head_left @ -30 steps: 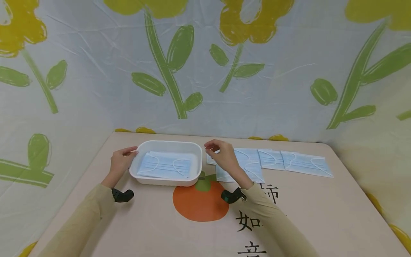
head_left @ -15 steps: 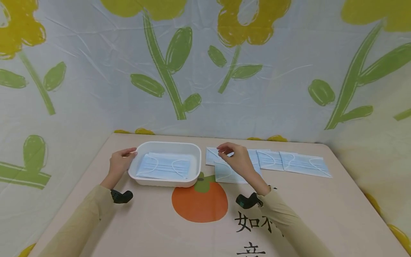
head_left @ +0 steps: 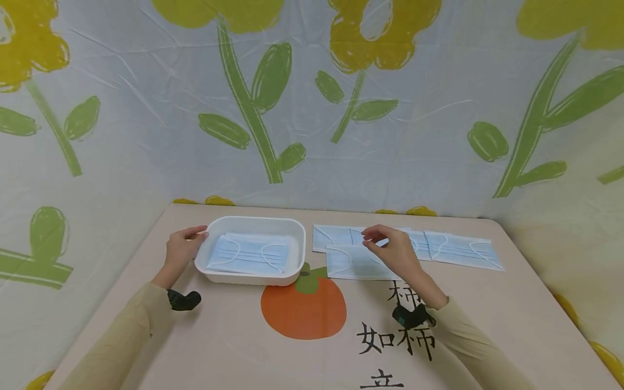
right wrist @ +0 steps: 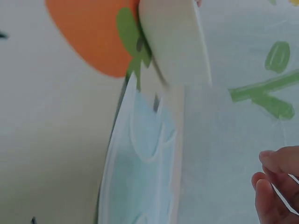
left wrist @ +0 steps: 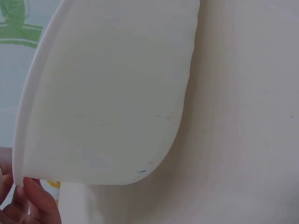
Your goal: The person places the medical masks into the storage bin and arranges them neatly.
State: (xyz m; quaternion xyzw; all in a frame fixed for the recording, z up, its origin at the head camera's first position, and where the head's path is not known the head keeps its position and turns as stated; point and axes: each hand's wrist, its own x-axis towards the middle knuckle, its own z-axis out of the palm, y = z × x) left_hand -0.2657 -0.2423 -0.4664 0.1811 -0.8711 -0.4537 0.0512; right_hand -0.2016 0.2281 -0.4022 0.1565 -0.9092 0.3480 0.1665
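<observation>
A white plastic basin [head_left: 250, 278] stands on the left part of the table, with light blue face masks [head_left: 249, 253] lying inside it. My left hand [head_left: 180, 250] pinches the basin's left rim; in the left wrist view its thumb and fingers [left wrist: 42, 200] sit on either side of that edge. Over the loose face masks [head_left: 358, 264] on the table hovers my right hand [head_left: 397, 252], its fingers loosely bent and nothing between them. The right wrist view shows those fingers [right wrist: 278, 179] apart from the masks [right wrist: 140, 163] below.
Several more face masks [head_left: 465, 250] overlap in a row toward the right. The table cover [head_left: 219, 341] carries a printed orange persimmon [head_left: 303, 311] and black characters. Behind the table's back edge hangs a flowered cloth [head_left: 429, 162].
My right hand has moved rightward from beside the basin to above the loose masks. The left hand keeps its place on the rim, and the basin stays where it was.
</observation>
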